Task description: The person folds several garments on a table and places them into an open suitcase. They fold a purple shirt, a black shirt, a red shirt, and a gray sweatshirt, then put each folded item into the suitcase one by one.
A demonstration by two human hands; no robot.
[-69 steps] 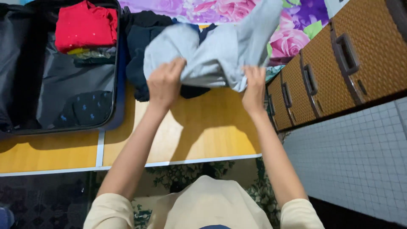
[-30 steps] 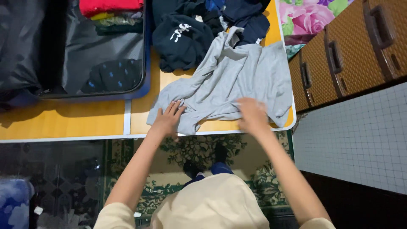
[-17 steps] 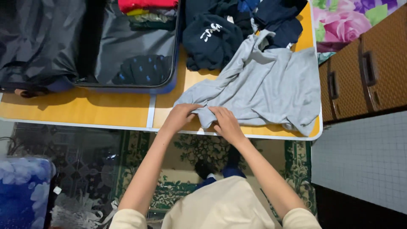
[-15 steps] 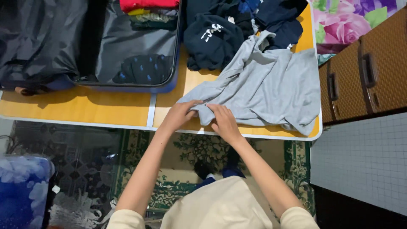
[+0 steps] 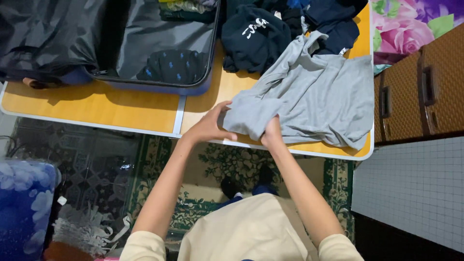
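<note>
A light grey garment (image 5: 314, 94) lies spread and crumpled on the right end of a yellow folding table (image 5: 96, 104). My left hand (image 5: 210, 124) grips its near left corner at the table's front edge. My right hand (image 5: 272, 134) pinches a fold of the same cloth just to the right, its fingers partly tucked under the fabric. A heap of dark navy clothes (image 5: 261, 34) sits behind the grey garment. An open dark suitcase (image 5: 159, 43) lies at the back left, with a navy patterned item (image 5: 171, 67) inside.
Brown woven-front drawers (image 5: 425, 92) stand right of the table, with a flowered cloth (image 5: 406, 24) behind them. White tiled floor (image 5: 411, 188) lies at the right. A green patterned rug (image 5: 227, 169) is under me, and a blue flowered object (image 5: 21, 208) sits low left.
The grey garment came down from the air onto the table. My hands moved together to its near left corner, and now they gather and lift that corner.
</note>
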